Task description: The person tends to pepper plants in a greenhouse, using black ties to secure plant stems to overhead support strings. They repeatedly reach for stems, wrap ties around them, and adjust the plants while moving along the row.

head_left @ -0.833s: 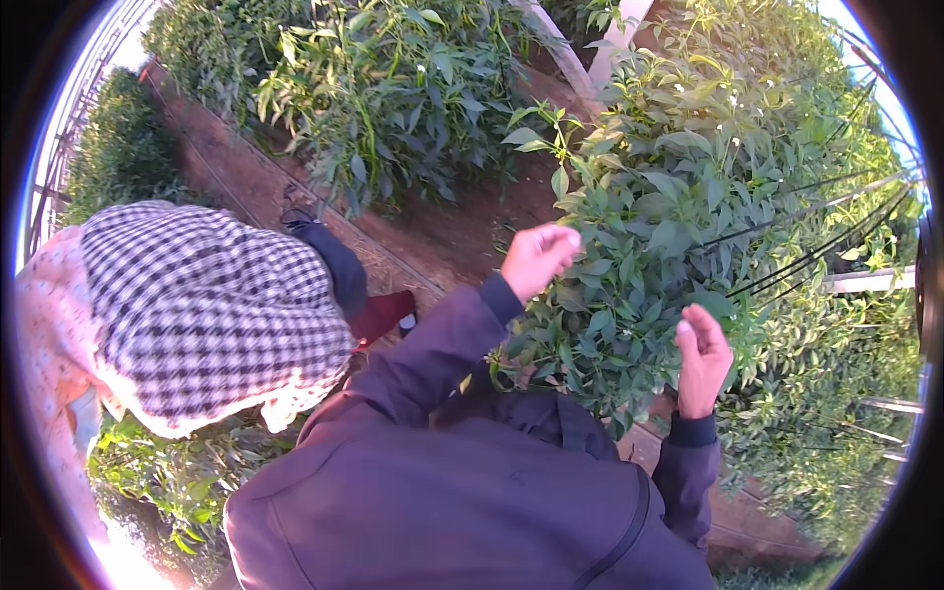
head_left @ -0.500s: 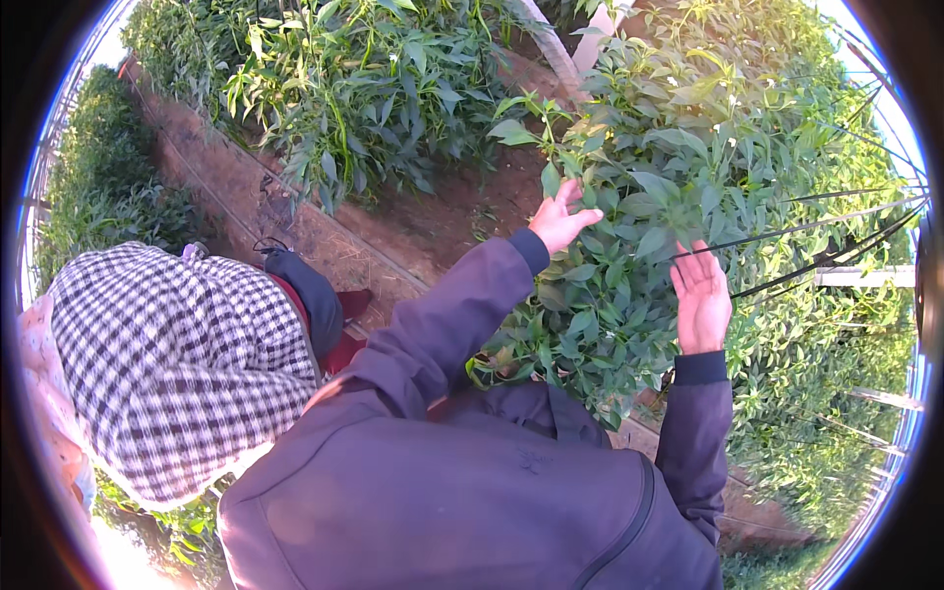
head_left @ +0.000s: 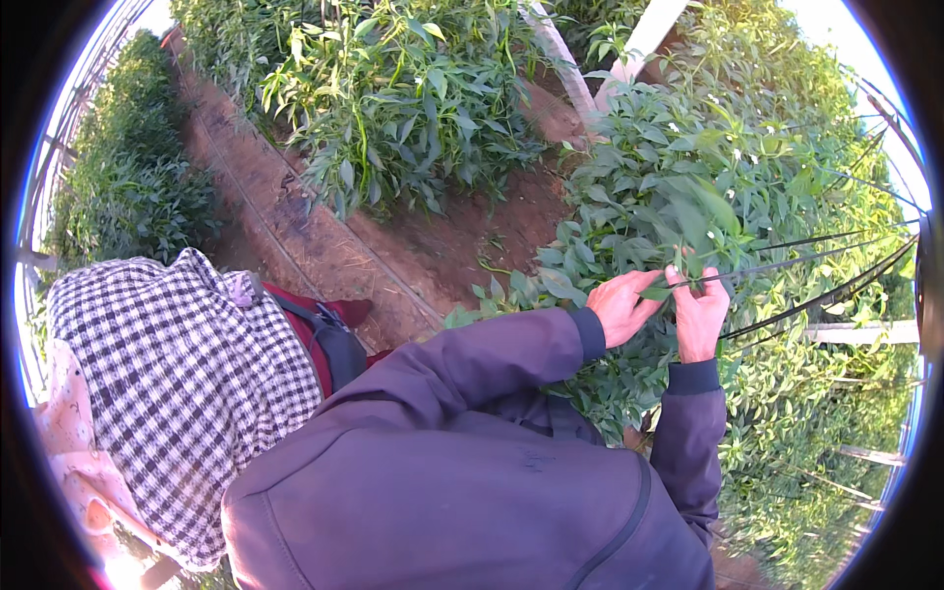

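Both my hands have come together at the upper part of a leafy pepper plant (head_left: pixel 600 231) in front of me. My left hand (head_left: pixel 623 309) is closed, its fingertips pinching a leafy pepper shoot (head_left: pixel 700 216). Beside it, my right hand (head_left: pixel 699 317) rises from below with its fingers curled in around the same shoot. Above the fingers the shoot's leaves are smeared by motion. Exactly which part each hand pinches is partly hidden by leaves and fingers.
At the left a person in a checked head covering (head_left: pixel 187 383) stands close by. More pepper plants with long green peppers (head_left: pixel 364 147) grow beyond a bare soil strip (head_left: pixel 462 221). Pale posts (head_left: pixel 641 49) stand at the back. Dark cords (head_left: pixel 836 295) stretch in from the right.
My left hand has moved right, from the plant's left side to beside my right hand. Both hands, open before, have closed on the shoot. The checked head covering has shifted slightly downward.
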{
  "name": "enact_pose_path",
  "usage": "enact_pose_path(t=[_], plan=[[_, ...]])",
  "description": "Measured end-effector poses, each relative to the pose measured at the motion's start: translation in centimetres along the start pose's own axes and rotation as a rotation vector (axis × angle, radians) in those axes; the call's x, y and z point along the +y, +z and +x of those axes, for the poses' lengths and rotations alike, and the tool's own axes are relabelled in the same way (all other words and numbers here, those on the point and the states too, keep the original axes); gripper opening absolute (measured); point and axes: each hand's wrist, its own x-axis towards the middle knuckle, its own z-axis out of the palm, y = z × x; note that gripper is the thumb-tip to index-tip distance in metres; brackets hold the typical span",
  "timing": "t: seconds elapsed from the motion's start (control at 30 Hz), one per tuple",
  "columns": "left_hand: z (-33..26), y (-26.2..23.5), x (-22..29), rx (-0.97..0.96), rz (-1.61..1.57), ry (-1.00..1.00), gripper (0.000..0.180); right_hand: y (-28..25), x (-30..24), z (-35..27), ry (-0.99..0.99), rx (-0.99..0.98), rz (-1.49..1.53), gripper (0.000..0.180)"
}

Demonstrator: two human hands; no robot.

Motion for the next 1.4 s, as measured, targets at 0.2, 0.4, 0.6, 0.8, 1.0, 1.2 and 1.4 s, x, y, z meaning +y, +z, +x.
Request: enact_pose_path(t=[0.2,0.4,0.6,0.8,1.0,1.2,1.4], plan=[[0.7,0.4,0.3,0.060,0.082,0.049,0.031,-2.6,3.0,-0.1,0.028,0.136,0.003,0.015],[3.2,-2.0,-1.1,0.099,0.089,0.006,0.028,-1.2,4.4,-1.1,0.059,0.311,0.029,0.012],[5.4,-4.5,-2.1,-0.053,-0.032,-0.080,0.029,2.7,0.6,-2.6,-0.306,0.078,-0.377,0.021],[4.2,-9.1,-5.7,0.055,-0.246,-0.145,0.029,3.2,-2.8,0.8,-0.489,-0.015,-0.797,0.039],[-5.9,-16.7,-12.3,0.427,-0.289,-0.356,0.026,0.4,-1.2,-2.4,-0.323,0.043,-0.362,0.061],[-19.4,-14.8,-14.4,0.377,-0.015,-0.592,0.024,-1.1,-0.2,-8.2,-0.441,-0.015,-0.781,0.044],[-24.8,-8.5,-9.4,-0.030,0.253,-0.242,0.032,-5.3,3.2,-11.1,-0.413,0.064,-0.482,0.039]])
